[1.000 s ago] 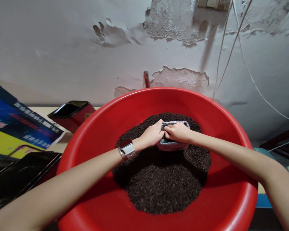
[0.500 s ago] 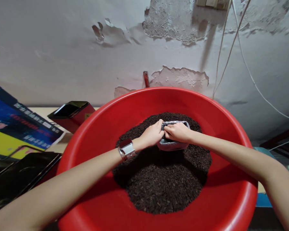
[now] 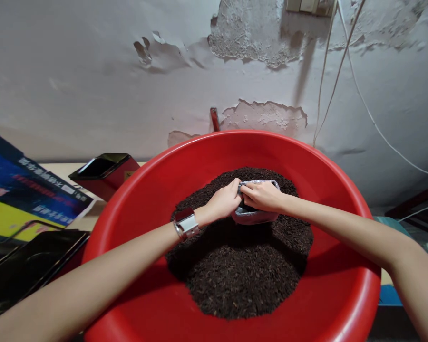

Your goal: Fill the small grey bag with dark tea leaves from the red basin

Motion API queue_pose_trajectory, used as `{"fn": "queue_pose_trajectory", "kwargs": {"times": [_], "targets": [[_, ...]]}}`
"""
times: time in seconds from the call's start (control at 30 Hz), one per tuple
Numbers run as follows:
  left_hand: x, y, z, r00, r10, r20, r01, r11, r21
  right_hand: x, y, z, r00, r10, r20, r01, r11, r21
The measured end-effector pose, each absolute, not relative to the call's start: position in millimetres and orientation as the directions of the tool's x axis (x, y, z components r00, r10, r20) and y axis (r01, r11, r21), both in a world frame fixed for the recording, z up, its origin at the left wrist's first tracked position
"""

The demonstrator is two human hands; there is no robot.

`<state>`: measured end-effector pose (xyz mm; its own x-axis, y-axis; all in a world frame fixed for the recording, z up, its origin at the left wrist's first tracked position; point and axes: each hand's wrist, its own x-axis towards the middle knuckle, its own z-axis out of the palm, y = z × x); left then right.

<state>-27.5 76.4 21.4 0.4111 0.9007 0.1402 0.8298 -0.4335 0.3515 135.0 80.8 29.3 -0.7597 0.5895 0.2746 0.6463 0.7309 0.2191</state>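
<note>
We have both hands inside a big red tub (image 3: pixel 231 135). In it lies a wide heap of small, dark brown bits (image 3: pixel 238 280). A small box (image 3: pixel 255 218) with a shiny, wrinkly rim is over the back part of the heap, and we cannot tell if its bottom touches the bits. Our left hand (image 3: pixel 227 198) grips the box's left edge. Our right hand (image 3: pixel 263 195) reaches over the box's open top with its fingers bent, right next to the left one. Its fingertips are hidden, so we cannot tell if they pinch anything. We wear a watch (image 3: pixel 186 223) on our left wrist.

To the left of the tub, we see a red tin (image 3: pixel 109 186) with a dark, open top, near the tub's rim. A blue and yellow printed sheet (image 3: pixel 28 185) leans beside it. Closer to us is a black, shiny tin (image 3: pixel 32 266). A bit of pale worktop (image 3: pixel 62 167) shows by the wall (image 3: pixel 92 90). The wall has peeling paint, and thin cords hang down it on the right.
</note>
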Motion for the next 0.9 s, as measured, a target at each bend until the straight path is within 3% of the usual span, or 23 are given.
{"fn": "queue_pose_trajectory", "kwargs": {"times": [0.1,0.2,0.27,0.37,0.43,0.6,0.7,0.9], "targets": [[-29.2,81.5,15.7,0.413,0.898,0.151,0.815,-0.438,0.379,132.6,75.5,36.4,-0.765,0.508,0.396,0.625,0.734,0.265],[-30.5,86.6,10.6,0.425,0.893,0.15,0.79,-0.447,0.421,124.9,59.6,42.9,-0.807,0.325,0.493,0.502,0.817,0.284],[-30.8,87.3,10.7,0.409,0.903,0.133,0.8,-0.425,0.425,118.8,43.5,40.4,-0.865,0.203,0.46,0.353,0.897,0.268],[-30.3,83.9,16.1,0.386,0.913,0.132,0.824,-0.406,0.395,113.5,17.1,22.2,-0.953,0.061,0.297,0.112,0.981,0.158],[-29.5,80.9,20.5,0.383,0.914,0.136,0.832,-0.405,0.378,114.3,2.6,3.8,-0.985,0.071,0.16,0.074,0.997,0.016],[-26.7,77.8,24.8,0.38,0.919,0.109,0.855,-0.393,0.338,121.4,-12.4,-34.0,-0.955,0.176,-0.239,0.246,0.92,-0.305],[-25.9,77.6,24.4,0.382,0.917,0.115,0.857,-0.398,0.327,120.2,-11.9,-40.2,-0.936,0.201,-0.289,0.294,0.898,-0.328],[-26.2,77.3,24.9,0.38,0.918,0.116,0.861,-0.397,0.318,112.8,-12.9,-40.7,-0.944,0.231,-0.235,0.285,0.932,-0.225]]}}
